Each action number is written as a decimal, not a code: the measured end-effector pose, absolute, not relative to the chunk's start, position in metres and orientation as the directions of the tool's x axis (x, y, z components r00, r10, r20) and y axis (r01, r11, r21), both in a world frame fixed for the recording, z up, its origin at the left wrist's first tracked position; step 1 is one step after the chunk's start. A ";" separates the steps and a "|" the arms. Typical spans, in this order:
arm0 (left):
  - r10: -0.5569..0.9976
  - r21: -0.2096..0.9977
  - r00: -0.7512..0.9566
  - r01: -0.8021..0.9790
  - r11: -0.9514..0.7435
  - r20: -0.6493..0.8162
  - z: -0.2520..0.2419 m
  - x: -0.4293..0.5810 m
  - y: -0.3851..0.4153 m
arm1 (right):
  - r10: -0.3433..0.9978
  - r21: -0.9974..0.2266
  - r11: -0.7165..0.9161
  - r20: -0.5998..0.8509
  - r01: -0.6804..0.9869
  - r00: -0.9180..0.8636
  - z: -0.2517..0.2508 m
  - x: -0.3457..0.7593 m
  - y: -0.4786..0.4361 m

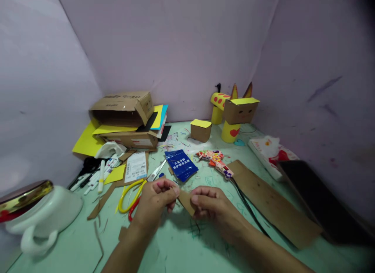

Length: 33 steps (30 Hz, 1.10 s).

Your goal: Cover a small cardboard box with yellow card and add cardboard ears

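Note:
A small piece of brown cardboard (186, 202) is held between my two hands, just above the green tabletop. My left hand (159, 196) pinches its left end between thumb and fingers. At the other end, my right hand (209, 202) grips it the same way. Scissors (133, 194) with yellow and red handles lie beside my left hand, blades spread. Behind my hands is a dark blue printed packet (181, 165). A floral-patterned glue gun (216, 162) rests to the right, its black cord running toward the front.
Cardboard boxes (125, 108) and coloured paper are stacked at the back left. Markers (101, 177) and a white mug (43, 218) stand left. A cardboard animal (240, 110) and small box (200, 132) are at the back. A long cardboard strip (272, 202) and dark tablet-like slab (319, 202) lie right.

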State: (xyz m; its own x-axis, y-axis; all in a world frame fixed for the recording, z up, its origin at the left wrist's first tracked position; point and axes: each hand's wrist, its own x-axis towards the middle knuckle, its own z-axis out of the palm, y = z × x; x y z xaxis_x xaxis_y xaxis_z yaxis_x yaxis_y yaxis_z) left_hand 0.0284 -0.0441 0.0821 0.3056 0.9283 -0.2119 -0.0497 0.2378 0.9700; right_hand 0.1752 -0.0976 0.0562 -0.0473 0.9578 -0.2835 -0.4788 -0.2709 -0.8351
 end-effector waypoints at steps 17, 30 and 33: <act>0.941 0.961 0.225 -0.060 0.271 -0.252 0.049 0.049 -0.052 | 0.963 -0.932 -0.186 -0.235 -0.310 0.129 0.050 0.175 -0.093; 0.955 0.937 0.140 -0.200 0.287 -0.262 0.062 0.047 -0.052 | 0.905 -0.914 -0.174 -0.295 -0.365 0.306 0.052 0.187 -0.084; 0.949 0.946 0.171 -0.143 0.290 -0.265 0.060 0.049 -0.052 | 0.934 -0.894 -0.236 -0.317 -0.380 0.165 0.052 0.184 -0.085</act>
State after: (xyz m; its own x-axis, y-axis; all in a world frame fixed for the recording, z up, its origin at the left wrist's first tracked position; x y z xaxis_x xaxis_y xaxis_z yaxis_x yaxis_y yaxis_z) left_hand 0.0486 -0.0516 0.0603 0.1706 0.9489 -0.2653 -0.1430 0.2903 0.9462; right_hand 0.1835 -0.0853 0.0520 0.1649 0.9340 -0.3171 -0.3804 -0.2364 -0.8941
